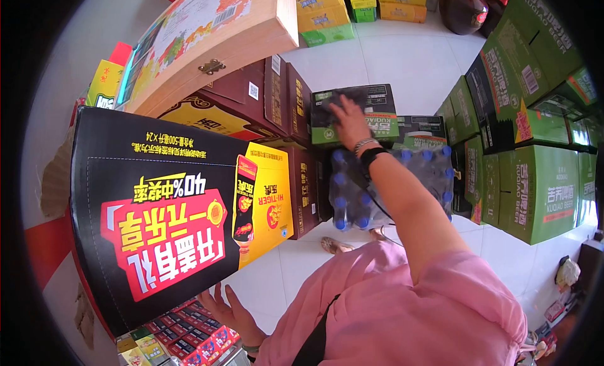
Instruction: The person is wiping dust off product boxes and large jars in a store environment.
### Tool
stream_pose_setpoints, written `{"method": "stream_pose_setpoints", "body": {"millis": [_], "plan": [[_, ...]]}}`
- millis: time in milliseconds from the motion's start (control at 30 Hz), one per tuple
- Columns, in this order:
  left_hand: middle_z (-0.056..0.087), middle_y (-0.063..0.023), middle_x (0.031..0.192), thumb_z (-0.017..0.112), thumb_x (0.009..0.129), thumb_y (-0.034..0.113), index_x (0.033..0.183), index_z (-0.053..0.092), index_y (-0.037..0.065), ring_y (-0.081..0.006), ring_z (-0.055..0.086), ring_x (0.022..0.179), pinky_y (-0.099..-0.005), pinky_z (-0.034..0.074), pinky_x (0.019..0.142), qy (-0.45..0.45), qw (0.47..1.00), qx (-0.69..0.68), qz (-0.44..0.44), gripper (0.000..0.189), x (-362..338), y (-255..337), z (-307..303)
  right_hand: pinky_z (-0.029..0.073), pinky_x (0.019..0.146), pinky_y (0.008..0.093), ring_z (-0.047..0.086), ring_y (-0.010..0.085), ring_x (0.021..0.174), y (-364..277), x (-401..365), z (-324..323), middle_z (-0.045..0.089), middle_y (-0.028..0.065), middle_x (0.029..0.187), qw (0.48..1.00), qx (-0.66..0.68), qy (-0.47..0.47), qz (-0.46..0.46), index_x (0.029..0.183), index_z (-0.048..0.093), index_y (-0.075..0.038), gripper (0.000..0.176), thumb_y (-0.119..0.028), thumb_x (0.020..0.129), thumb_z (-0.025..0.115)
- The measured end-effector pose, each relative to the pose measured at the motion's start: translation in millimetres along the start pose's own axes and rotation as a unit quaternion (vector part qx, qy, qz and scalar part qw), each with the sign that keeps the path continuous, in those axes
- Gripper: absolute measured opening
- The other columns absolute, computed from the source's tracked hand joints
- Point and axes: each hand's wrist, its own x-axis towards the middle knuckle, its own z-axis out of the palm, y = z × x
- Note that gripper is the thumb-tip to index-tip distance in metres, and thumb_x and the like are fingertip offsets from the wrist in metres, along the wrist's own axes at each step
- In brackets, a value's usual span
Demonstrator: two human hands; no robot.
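Note:
My right hand (351, 119) lies over the top of a green and black beer carton (384, 123), its fingers apart and slightly smeared by motion. A dark greyish patch shows under the fingers; I cannot tell whether it is a cloth or the carton's print. Below that forearm stands a shrink-wrapped pack of blue-capped bottles (352, 202). My left hand (231, 312) is low on the left, fingers spread, close to the lower edge of a large black and yellow drink carton (182, 208). Small red and black boxes (195, 334) sit just beneath it.
Brown cartons (251, 101) and a wooden box (220, 51) stand at left. Green beer cartons (547, 190) are stacked on the right. Yellow and green boxes (324, 16) and a dark jar (462, 10) stand at the back on the white tiled floor (390, 57).

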Motion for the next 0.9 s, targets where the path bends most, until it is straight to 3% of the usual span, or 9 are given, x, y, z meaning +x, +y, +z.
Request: {"method": "stream_pose_setpoints", "body": {"millis": [167, 333, 533, 633, 733, 767, 867, 900], "plan": [[0.038, -0.0148, 0.149, 0.058, 0.094, 0.004, 0.138, 0.052, 0.002, -0.025, 0.048, 0.132, -0.0413, 0.045, 0.106, -0.02, 0.998, -0.047, -0.025, 0.044, 2, 5, 8, 0.031, 0.118, 0.0487, 0.036, 0.0419, 0.141, -37, -11, 13, 0.034, 0.0172, 0.157, 0.985, 0.031, -0.132, -0.106, 0.14, 0.052, -0.015, 0.061, -0.001, 0.081, 0.061], [0.036, -0.0152, 0.149, 0.057, 0.095, 0.002, 0.137, 0.051, 0.0, -0.0242, 0.05, 0.129, -0.0405, 0.046, 0.105, -0.036, 0.997, -0.063, 0.005, 0.043, 7, 13, 22, 0.035, 0.117, 0.0435, 0.036, 0.0353, 0.143, -28, -23, -35, 0.035, 0.0115, 0.158, 0.957, 0.001, -0.236, -0.168, 0.139, 0.053, -0.016, 0.067, 0.009, 0.077, 0.06], [0.036, -0.0143, 0.15, 0.055, 0.096, -0.001, 0.136, 0.052, 0.0, -0.0221, 0.047, 0.132, -0.0368, 0.047, 0.104, -0.034, 0.994, -0.108, 0.008, 0.04, 5, 13, 29, 0.041, 0.112, 0.042, 0.04, 0.0331, 0.139, 33, -62, -107, 0.039, 0.01, 0.156, 0.984, -0.007, -0.164, -0.069, 0.132, 0.058, -0.015, 0.061, 0.011, 0.076, 0.059], [0.033, -0.0202, 0.15, 0.055, 0.095, -0.001, 0.136, 0.05, -0.002, -0.0255, 0.048, 0.131, -0.0381, 0.05, 0.1, -0.037, 0.993, -0.105, 0.027, 0.041, 2, 17, 31, 0.044, 0.109, 0.0423, 0.043, 0.0331, 0.137, 37, -77, -154, 0.04, 0.0115, 0.154, 0.98, -0.093, -0.173, 0.023, 0.131, 0.059, -0.015, 0.059, 0.009, 0.078, 0.059], [0.032, -0.0188, 0.153, 0.055, 0.095, 0.0, 0.136, 0.051, -0.001, -0.0254, 0.046, 0.134, -0.0372, 0.049, 0.101, -0.059, 0.991, -0.112, 0.042, 0.041, 3, 21, 28, 0.046, 0.106, 0.0437, 0.05, 0.0339, 0.13, 49, -97, -177, 0.046, 0.0145, 0.15, 0.966, -0.13, -0.143, 0.173, 0.126, 0.062, -0.015, 0.051, 0.005, 0.079, 0.06], [0.032, -0.0181, 0.153, 0.055, 0.095, 0.0, 0.136, 0.051, -0.001, -0.0252, 0.045, 0.135, -0.037, 0.049, 0.102, -0.054, 0.991, -0.115, 0.049, 0.041, 4, 18, 29, 0.049, 0.1, 0.0407, 0.061, 0.0326, 0.116, 54, -107, -187, 0.058, 0.0166, 0.136, 0.974, -0.1, -0.099, 0.176, 0.124, 0.065, -0.013, 0.047, 0.004, 0.08, 0.059], [0.033, -0.0162, 0.153, 0.054, 0.095, 0.001, 0.136, 0.051, 0.0, -0.0246, 0.044, 0.136, -0.0366, 0.048, 0.102, -0.059, 0.985, -0.147, 0.072, 0.041, 3, 7, 32, 0.051, 0.094, 0.0349, 0.066, 0.0271, 0.103, -9, -143, -268, 0.067, 0.0151, 0.12, 0.947, 0.182, 0.008, 0.266, 0.125, 0.065, -0.009, 0.049, 0.006, 0.079, 0.056], [0.033, -0.0156, 0.153, 0.053, 0.095, 0.001, 0.136, 0.051, 0.0, -0.0244, 0.044, 0.136, -0.0365, 0.048, 0.102, -0.06, 0.983, -0.16, 0.072, 0.041, 4, 1, 33, 0.05, 0.09, 0.0307, 0.065, 0.0198, 0.101, -14, -154, -280, 0.069, 0.0109, 0.115, 0.925, 0.289, 0.013, 0.247, 0.129, 0.062, -0.006, 0.054, 0.008, 0.078, 0.054]]}}
